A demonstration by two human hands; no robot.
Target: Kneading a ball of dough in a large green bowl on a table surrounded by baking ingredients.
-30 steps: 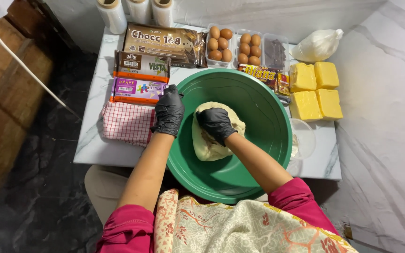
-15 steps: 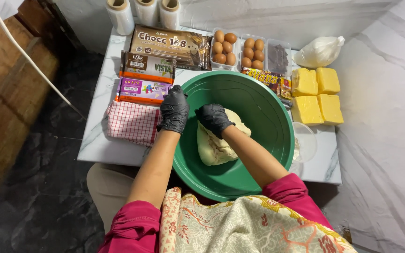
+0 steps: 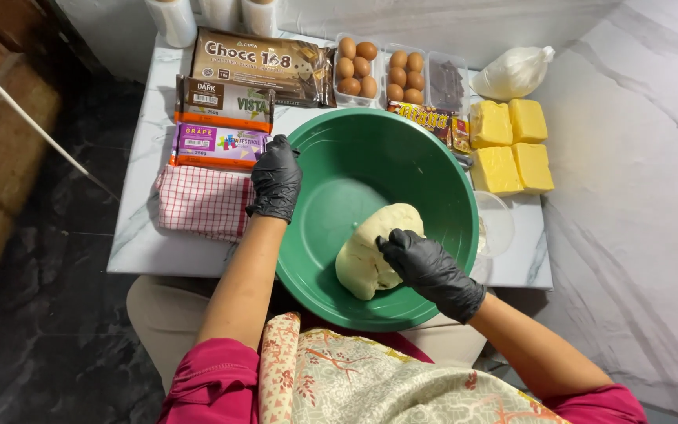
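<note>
A large green plastic bowl (image 3: 355, 165) sits on a small marble table, tilted toward me. A pale lump of dough (image 3: 369, 253) lies in its near part. My right hand (image 3: 425, 267), in a black glove, presses on the dough's right side. My left hand (image 3: 276, 179), also black-gloved, grips the bowl's left rim.
Left of the bowl lie a red checked cloth (image 3: 202, 200) and three stacked chocolate blocks (image 3: 225, 102). Behind are egg trays (image 3: 378, 71), a white bag (image 3: 512, 72) and several yellow butter blocks (image 3: 510, 145). A clear lid (image 3: 496, 228) lies at the right. Marble wall at right.
The dough and my right hand have moved from the bowl's middle toward its near side. My left hand stays on the rim. The camera view has shifted.
</note>
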